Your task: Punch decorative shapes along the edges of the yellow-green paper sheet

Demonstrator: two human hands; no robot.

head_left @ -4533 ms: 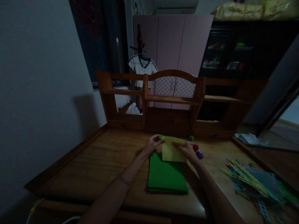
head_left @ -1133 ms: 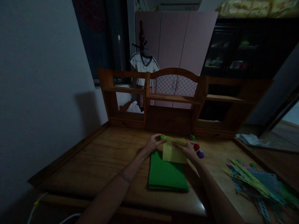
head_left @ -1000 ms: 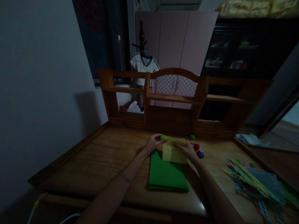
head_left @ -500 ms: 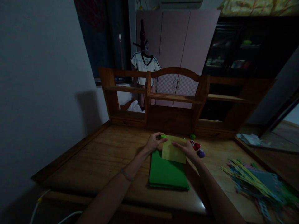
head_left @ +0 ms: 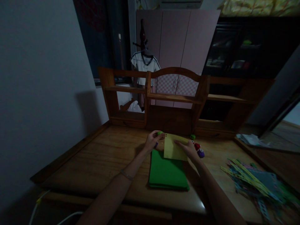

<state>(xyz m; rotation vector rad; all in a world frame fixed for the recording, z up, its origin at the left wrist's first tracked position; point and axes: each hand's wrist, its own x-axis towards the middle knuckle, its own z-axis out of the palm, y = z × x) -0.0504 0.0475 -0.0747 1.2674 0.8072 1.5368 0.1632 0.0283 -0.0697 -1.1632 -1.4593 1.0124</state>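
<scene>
My right hand (head_left: 187,148) grips a yellow sheet (head_left: 174,149) by its right side, thumb and fingers pressed on it. Small dark spots show at the sheet's upper left corner; whether they are holes I cannot tell. Just left of that corner, my left hand (head_left: 152,140) is closed on a small bright green object (head_left: 159,133), mostly covered by the fingers. Its kind does not show. Under the sheet's lower part lies a stack of green sheets (head_left: 168,173) on the wooden table (head_left: 100,159). A bit of something purple (head_left: 156,144) peeks out beside my left hand.
Small red (head_left: 197,146) and purple (head_left: 201,153) balls with eyes sit right of my right hand, a green one (head_left: 192,137) behind. A heap of cut-out coloured strips (head_left: 255,181) covers the table's right side. A wooden shelf unit (head_left: 174,97) bounds the back.
My left hand has drawn the green object slightly up and left, off the yellow sheet's corner. Dark spots now show at that corner. The sheet has shifted slightly right and up.
</scene>
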